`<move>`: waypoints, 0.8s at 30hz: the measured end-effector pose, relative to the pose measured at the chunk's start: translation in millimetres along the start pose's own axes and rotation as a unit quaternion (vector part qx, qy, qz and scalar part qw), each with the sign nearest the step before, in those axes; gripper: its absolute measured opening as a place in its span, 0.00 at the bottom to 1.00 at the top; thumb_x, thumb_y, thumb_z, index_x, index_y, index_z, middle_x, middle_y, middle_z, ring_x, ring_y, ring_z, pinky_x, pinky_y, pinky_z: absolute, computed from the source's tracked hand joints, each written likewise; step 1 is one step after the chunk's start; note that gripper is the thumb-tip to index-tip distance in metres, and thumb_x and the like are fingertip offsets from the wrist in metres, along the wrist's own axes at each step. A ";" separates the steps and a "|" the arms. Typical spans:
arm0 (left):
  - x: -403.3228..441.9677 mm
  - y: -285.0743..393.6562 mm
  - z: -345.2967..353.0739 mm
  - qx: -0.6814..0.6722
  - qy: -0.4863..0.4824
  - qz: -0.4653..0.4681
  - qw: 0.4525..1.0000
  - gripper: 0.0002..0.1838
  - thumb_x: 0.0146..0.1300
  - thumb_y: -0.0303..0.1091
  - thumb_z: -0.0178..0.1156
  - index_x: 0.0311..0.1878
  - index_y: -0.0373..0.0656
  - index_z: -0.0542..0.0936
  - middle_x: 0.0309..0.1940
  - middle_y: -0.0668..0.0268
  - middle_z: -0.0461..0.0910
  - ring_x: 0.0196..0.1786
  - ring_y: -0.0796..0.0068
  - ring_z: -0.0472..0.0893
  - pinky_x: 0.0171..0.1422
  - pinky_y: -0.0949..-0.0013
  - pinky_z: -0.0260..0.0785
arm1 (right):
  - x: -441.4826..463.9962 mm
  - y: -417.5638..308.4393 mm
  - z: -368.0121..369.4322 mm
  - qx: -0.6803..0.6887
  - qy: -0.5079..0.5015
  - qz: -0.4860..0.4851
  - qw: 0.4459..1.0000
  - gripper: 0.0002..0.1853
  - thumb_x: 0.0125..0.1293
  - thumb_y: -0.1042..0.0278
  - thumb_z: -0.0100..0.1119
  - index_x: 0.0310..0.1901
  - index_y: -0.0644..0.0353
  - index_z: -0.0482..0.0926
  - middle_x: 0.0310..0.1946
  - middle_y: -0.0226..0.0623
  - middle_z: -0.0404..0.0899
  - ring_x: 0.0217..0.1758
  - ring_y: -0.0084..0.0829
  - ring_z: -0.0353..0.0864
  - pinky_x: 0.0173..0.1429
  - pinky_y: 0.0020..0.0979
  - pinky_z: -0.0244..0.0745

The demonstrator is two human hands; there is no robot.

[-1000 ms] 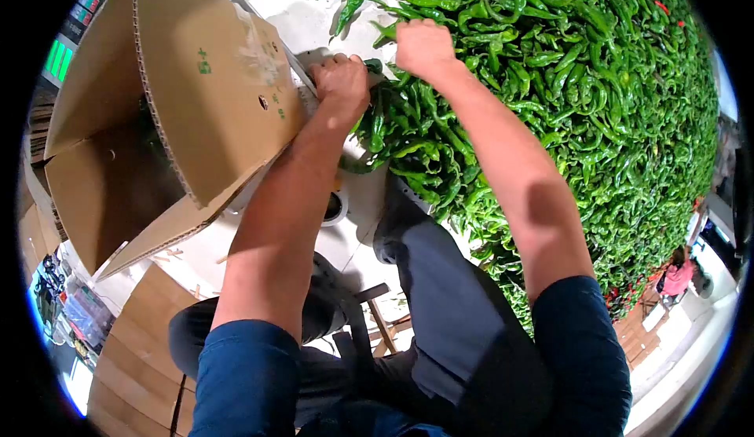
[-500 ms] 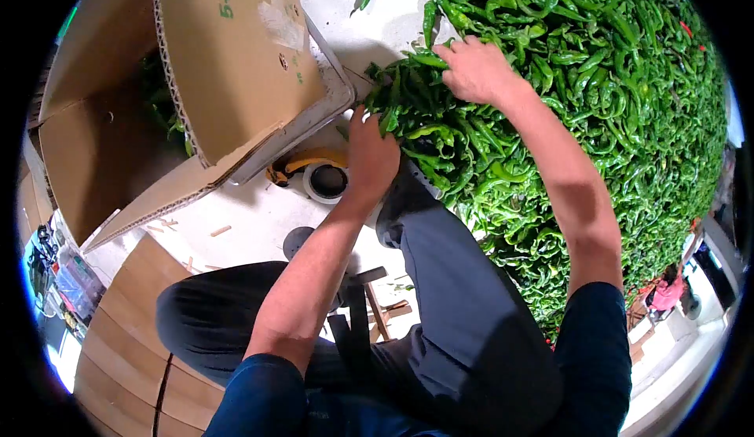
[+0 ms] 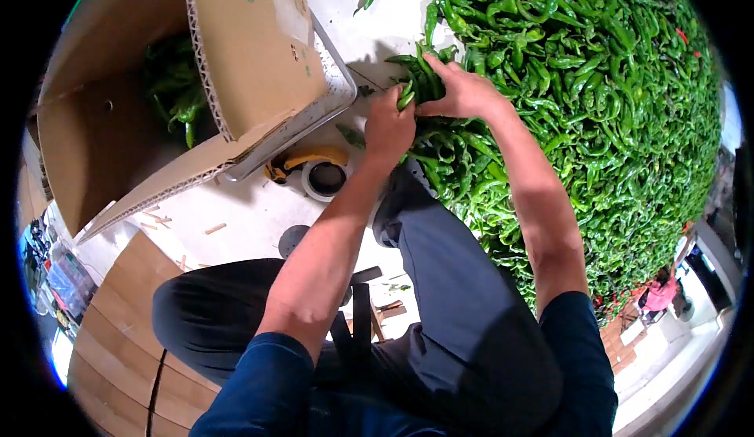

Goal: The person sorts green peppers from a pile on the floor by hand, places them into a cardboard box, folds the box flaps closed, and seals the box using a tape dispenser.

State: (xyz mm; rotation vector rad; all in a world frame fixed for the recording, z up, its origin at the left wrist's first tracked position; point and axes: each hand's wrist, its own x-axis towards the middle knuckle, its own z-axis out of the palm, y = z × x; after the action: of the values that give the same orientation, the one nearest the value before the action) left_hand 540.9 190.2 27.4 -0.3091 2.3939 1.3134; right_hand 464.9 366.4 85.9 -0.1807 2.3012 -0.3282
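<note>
My left hand (image 3: 390, 128) is closed, with green chili peppers (image 3: 406, 96) showing at its fingertips. Close beside it, my right hand (image 3: 465, 93) curls its thumb and fingers around a small bunch of green chili peppers (image 3: 424, 82) at the near edge of a large pile (image 3: 581, 115). The two hands almost meet; how many peppers each one holds is hidden. To the left stands an open cardboard box (image 3: 259, 52) with a clump of green peppers (image 3: 179, 91) inside.
A tape dispenser (image 3: 318, 157) with a roll of tape (image 3: 325, 179) lies on the white floor below the box. Flattened cardboard (image 3: 118, 327) is at lower left. A person in pink (image 3: 658, 294) is far off at right.
My right hand has moved down and left from the pile toward my left hand. My left hand has shifted slightly right and now shows peppers at its fingertips. The view has shifted a little.
</note>
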 end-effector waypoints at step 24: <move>38.6 15.6 -1.2 -0.594 -0.278 -0.188 0.731 0.34 0.67 0.40 0.71 0.73 0.46 0.68 0.56 0.59 0.82 0.56 0.64 0.84 0.59 0.56 0.82 | 17.2 -12.0 -40.7 0.224 -0.177 0.021 0.958 0.54 0.55 0.57 0.81 0.80 0.45 0.57 0.49 0.38 0.84 0.44 0.31 0.84 0.33 0.33 0.83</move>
State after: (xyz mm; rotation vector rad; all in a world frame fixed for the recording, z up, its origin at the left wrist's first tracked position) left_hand 500.2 197.3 22.9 -0.5734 0.6842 2.1318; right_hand 423.7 358.1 104.2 0.0387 1.8230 -0.7221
